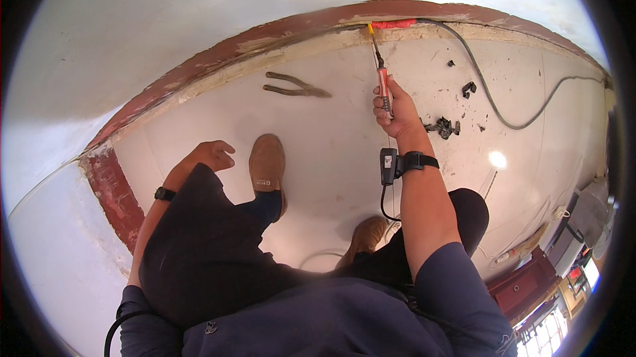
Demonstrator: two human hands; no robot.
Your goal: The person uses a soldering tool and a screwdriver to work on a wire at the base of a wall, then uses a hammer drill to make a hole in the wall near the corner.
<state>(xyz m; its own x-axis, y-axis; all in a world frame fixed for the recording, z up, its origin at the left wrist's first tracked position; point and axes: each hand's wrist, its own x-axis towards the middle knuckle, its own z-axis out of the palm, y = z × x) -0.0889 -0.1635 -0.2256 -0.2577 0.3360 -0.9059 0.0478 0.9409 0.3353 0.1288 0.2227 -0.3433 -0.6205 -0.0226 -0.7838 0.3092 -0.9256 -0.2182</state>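
Observation:
My right hand (394, 106), stretched forward, is closed around a slender tool with a red-and-grey handle (383, 85) and a thin dark shaft. The shaft's tip reaches a small yellow spot (371, 28) at the wall base; whether that is part of the tool or the joint, I cannot tell. Beside it a red wrapped section (395, 24) covers a grey cable (474, 59). My left hand (213, 155) hangs near my left knee, fingers loosely bent and apart, holding nothing. Pliers (297, 85) with spread handles lie on the floor between my hands and the wall.
A worn brown-red skirting strip (298, 22) runs along the wall. Black scraps (442, 127) lie right of my right hand. The cable snakes to the far right. My brown shoes (267, 161) stand on the pale floor. Dark red furniture (523, 287) is at lower right.

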